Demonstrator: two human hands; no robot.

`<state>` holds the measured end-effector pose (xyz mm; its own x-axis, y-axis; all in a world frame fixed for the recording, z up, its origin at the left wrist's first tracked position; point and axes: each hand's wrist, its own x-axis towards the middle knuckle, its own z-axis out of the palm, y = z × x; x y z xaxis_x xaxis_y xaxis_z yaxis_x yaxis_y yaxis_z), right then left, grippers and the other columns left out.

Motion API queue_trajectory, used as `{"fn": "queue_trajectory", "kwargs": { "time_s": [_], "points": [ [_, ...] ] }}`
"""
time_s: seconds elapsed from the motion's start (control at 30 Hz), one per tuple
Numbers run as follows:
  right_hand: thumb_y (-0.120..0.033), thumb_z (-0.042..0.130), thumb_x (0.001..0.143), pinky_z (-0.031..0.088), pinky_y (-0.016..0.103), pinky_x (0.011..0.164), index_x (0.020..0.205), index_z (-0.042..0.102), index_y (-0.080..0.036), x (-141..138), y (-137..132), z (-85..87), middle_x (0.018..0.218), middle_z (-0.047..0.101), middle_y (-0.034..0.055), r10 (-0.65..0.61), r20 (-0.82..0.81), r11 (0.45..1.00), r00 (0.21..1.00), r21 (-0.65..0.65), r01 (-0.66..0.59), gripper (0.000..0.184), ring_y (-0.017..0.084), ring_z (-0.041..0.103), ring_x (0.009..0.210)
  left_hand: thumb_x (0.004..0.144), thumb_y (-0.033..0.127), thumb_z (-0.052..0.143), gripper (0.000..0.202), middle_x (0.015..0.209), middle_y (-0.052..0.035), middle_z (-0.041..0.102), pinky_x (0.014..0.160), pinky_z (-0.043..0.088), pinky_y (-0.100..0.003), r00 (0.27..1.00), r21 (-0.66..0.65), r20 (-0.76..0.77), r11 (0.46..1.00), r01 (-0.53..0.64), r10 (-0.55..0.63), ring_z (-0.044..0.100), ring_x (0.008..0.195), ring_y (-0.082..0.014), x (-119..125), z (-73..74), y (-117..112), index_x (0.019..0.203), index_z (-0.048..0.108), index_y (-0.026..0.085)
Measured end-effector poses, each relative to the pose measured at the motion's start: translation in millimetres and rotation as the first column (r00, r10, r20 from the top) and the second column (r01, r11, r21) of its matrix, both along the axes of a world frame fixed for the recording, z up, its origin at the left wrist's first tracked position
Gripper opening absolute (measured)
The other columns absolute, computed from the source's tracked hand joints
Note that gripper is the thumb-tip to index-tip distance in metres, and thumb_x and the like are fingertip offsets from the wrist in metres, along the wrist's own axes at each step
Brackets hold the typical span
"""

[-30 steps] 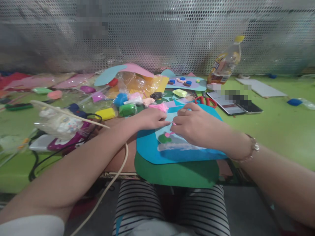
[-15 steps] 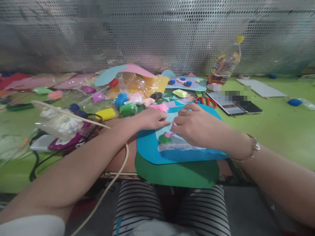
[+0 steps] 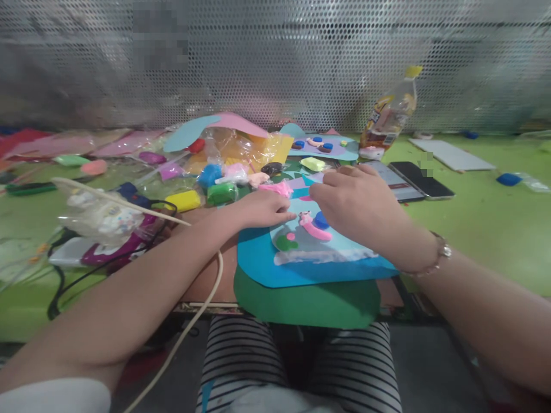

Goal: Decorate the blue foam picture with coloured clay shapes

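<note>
My left hand (image 3: pixel 267 209) rests at the left edge of the light blue paper (image 3: pixel 346 245), its fingers curled under and one digit pointing right. What lies under those fingers, if anything, is hidden. Over the paper's right half, my right hand (image 3: pixel 359 198) has its fingers bent down and closed; their tips are out of sight. Between the hands lies a pink clay snail-like figure (image 3: pixel 316 228) with a blue clay piece (image 3: pixel 321 220) against it. Green clay (image 3: pixel 285 243) with a pink dot and a whitish clay strip (image 3: pixel 322 256) are lower on the paper.
Blue (image 3: pixel 267 274) and green sheets (image 3: pixel 307 301) lie beneath. Wrapped clay packs, including yellow (image 3: pixel 183 201) and green (image 3: pixel 221 194), stand left. Behind are a decorated card (image 3: pixel 340 150) and a tilted bottle (image 3: pixel 390 120). Phones (image 3: pixel 424 179) lie right; a cable (image 3: pixel 219 269) crosses left.
My right hand has moved slightly up and right off the pink figure, which now shows with its blue piece. It now covers the red scissors. My left hand stays nearly in place.
</note>
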<state>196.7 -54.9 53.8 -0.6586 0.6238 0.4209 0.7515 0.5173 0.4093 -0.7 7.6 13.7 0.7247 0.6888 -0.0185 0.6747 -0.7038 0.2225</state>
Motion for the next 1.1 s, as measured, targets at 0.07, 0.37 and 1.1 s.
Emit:
{"fn": "queue_trajectory", "kwargs": {
  "time_s": [0.07,0.37,1.1],
  "points": [
    [-0.008,0.044,0.080,0.021,0.031,0.061,0.076,0.059,-0.017,-0.2,1.5,-1.4,0.068,0.058,0.0035,-0.018,-0.009,1.000,1.000,-0.008,0.018,0.019,0.018,0.047,0.066,0.086,0.045,0.042,0.038,0.059,0.0000,0.050,0.048,0.021,-0.027,1.000,-0.010,0.002,1.000,-0.008,0.009,0.043,0.054,-0.0107,-0.1,0.0,0.2,0.060,0.040,0.018],
    [-0.013,0.043,0.084,0.023,0.032,0.061,0.071,0.058,-0.017,-4.1,-3.1,-3.1,0.063,0.056,0.0026,0.085,-0.028,0.995,0.996,-0.057,-0.087,0.020,0.017,0.044,0.063,0.087,0.045,0.040,0.036,0.061,-0.0004,0.053,0.049,0.022,-0.027,1.000,0.016,-0.022,1.000,-0.005,0.005,0.045,0.055,-0.0120,0.7,-0.2,-0.4,0.063,0.045,0.018],
    [-0.026,0.041,0.090,0.023,0.031,0.063,0.067,0.056,-0.018,-6.5,-7.8,-4.5,0.059,0.053,0.0017,0.241,0.006,0.920,0.971,-0.321,-0.226,0.029,0.015,0.042,0.061,0.084,0.040,0.042,0.033,0.060,-0.0002,0.052,0.049,0.020,-0.027,0.999,0.031,-0.046,0.999,-0.003,0.004,0.044,0.054,-0.0117,2.1,-0.7,1.1,0.060,0.043,0.018]
  ]
}}
